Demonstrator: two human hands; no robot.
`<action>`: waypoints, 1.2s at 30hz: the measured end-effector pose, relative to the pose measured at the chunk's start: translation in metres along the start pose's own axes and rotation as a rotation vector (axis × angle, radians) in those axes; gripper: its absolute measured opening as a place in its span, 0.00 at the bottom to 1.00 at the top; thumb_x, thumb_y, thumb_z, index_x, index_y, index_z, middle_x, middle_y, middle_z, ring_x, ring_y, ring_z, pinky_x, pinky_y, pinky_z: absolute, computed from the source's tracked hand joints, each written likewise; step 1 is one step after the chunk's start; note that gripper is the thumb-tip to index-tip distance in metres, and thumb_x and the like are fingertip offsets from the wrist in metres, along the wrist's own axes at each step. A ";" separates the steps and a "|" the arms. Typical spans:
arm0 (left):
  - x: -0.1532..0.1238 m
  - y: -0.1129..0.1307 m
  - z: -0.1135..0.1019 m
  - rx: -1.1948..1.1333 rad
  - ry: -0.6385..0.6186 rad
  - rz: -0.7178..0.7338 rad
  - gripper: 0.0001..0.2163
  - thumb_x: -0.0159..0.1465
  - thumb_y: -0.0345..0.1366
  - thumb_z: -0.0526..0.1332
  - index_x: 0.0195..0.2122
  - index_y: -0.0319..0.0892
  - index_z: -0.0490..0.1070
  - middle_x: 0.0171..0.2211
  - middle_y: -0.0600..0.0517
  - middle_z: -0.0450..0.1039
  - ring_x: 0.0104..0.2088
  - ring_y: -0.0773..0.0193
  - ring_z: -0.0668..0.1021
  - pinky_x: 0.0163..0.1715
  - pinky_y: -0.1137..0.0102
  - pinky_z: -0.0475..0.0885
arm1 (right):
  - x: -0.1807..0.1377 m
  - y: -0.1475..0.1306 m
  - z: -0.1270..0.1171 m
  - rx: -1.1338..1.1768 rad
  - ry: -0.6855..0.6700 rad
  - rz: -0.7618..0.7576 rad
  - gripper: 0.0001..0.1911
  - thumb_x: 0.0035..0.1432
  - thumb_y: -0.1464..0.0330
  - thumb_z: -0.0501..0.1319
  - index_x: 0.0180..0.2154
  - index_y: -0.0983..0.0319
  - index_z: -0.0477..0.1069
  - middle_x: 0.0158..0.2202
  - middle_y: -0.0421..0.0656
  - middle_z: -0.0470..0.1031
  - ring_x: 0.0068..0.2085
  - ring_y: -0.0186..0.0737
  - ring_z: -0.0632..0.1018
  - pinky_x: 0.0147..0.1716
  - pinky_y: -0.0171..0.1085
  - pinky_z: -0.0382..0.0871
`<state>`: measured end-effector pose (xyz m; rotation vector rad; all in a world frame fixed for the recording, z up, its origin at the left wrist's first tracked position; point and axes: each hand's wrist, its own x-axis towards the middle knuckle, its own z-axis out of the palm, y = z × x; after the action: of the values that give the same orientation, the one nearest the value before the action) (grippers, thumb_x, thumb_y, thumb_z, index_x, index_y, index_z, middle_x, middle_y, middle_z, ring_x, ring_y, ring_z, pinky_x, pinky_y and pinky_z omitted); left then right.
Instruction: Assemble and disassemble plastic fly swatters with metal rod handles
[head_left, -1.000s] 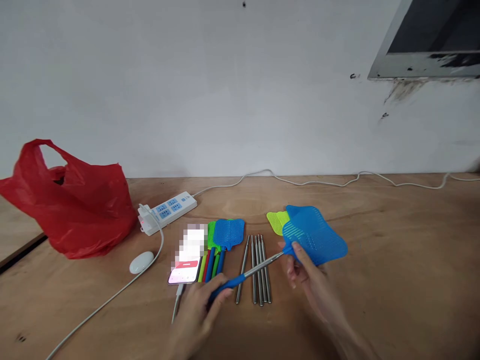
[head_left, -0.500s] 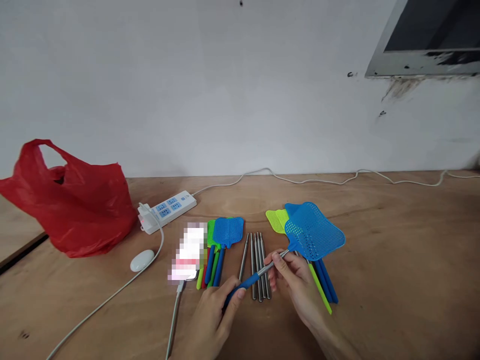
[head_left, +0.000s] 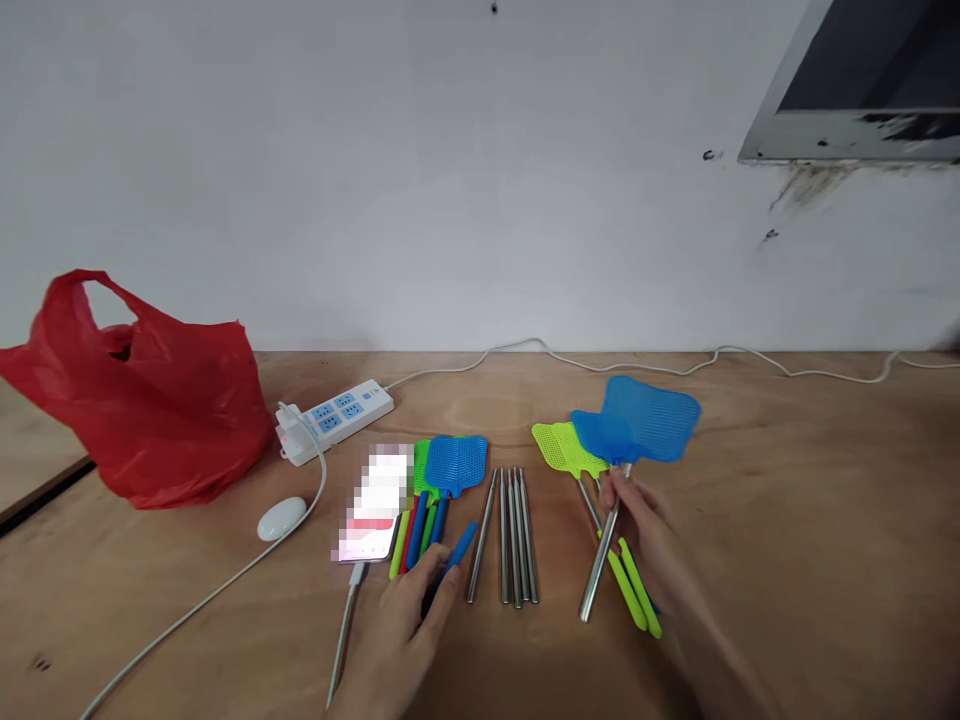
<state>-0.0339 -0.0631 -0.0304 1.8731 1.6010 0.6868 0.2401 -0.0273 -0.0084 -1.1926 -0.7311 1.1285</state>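
My left hand [head_left: 405,625] is closed round a blue handle sleeve [head_left: 463,545], whose end points up and right. In my right hand [head_left: 656,535] is a blue fly swatter head [head_left: 651,418] on a bare metal rod [head_left: 600,570], pinched near the neck. The rod's lower end hangs free, apart from the sleeve. Beneath it lie yellow-green swatters [head_left: 559,447] and another blue swatter [head_left: 589,432]. Between my hands several loose metal rods [head_left: 516,540] lie side by side. Near my left hand are a blue swatter head [head_left: 459,462], a green one and several coloured handles [head_left: 416,535].
A lit phone [head_left: 375,505] on a charging cable lies at left, its screen blurred. Behind it are a white power strip [head_left: 337,420], a white oval object [head_left: 282,519] and a red plastic bag [head_left: 172,410]. A thin cable [head_left: 622,366] runs along the wall.
The blue handle has come off the swatter's metal rod. My left hand has drawn back left with the handle, while my right hand has moved right with the swatter head and rod.
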 end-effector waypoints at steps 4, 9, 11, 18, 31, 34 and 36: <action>0.009 0.000 0.004 0.138 0.060 -0.014 0.19 0.69 0.43 0.48 0.55 0.41 0.66 0.31 0.49 0.77 0.33 0.53 0.80 0.32 0.65 0.71 | -0.002 0.012 0.007 -0.195 -0.151 0.005 0.29 0.55 0.44 0.63 0.19 0.60 0.62 0.18 0.36 0.63 0.17 0.30 0.61 0.14 0.32 0.50; 0.015 -0.006 0.009 0.266 0.122 -0.055 0.14 0.68 0.40 0.49 0.50 0.42 0.65 0.26 0.53 0.72 0.23 0.57 0.77 0.24 0.70 0.61 | -0.004 0.015 0.011 -0.294 -0.218 0.001 0.30 0.57 0.43 0.60 0.19 0.59 0.61 0.16 0.36 0.62 0.17 0.30 0.62 0.15 0.32 0.51; 0.017 -0.005 0.011 0.353 0.126 -0.084 0.10 0.68 0.39 0.51 0.46 0.43 0.67 0.27 0.52 0.73 0.24 0.57 0.77 0.24 0.71 0.60 | -0.007 0.014 0.015 -0.315 -0.224 -0.006 0.31 0.56 0.42 0.60 0.18 0.59 0.60 0.15 0.36 0.61 0.17 0.30 0.61 0.16 0.32 0.50; 0.018 0.004 0.009 0.521 0.059 -0.156 0.07 0.69 0.39 0.55 0.44 0.46 0.68 0.23 0.54 0.73 0.26 0.55 0.79 0.24 0.72 0.57 | -0.014 0.016 0.027 -0.352 -0.274 -0.011 0.31 0.55 0.42 0.60 0.18 0.58 0.58 0.15 0.35 0.58 0.18 0.31 0.59 0.16 0.33 0.48; 0.016 0.003 0.013 0.496 0.041 -0.124 0.13 0.68 0.40 0.57 0.51 0.44 0.68 0.25 0.54 0.74 0.26 0.57 0.79 0.24 0.72 0.59 | -0.015 0.022 0.028 -0.399 -0.310 -0.052 0.30 0.59 0.45 0.58 0.18 0.57 0.55 0.16 0.34 0.55 0.19 0.32 0.57 0.20 0.35 0.48; 0.014 0.010 0.004 0.446 -0.042 -0.056 0.08 0.69 0.41 0.56 0.43 0.46 0.72 0.25 0.55 0.73 0.26 0.59 0.78 0.25 0.72 0.58 | -0.014 0.024 0.026 -0.425 -0.336 -0.081 0.29 0.61 0.47 0.57 0.18 0.58 0.55 0.16 0.34 0.55 0.20 0.33 0.58 0.22 0.36 0.49; 0.012 0.013 -0.001 0.418 -0.103 -0.004 0.08 0.69 0.40 0.55 0.40 0.47 0.73 0.25 0.54 0.74 0.26 0.60 0.77 0.25 0.72 0.58 | -0.013 0.026 0.024 -0.444 -0.343 -0.087 0.29 0.62 0.47 0.57 0.18 0.58 0.55 0.16 0.34 0.55 0.20 0.33 0.58 0.23 0.36 0.49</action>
<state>-0.0240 -0.0523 -0.0204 2.1543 1.7804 0.2575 0.2064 -0.0324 -0.0258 -1.3288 -1.3366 1.1443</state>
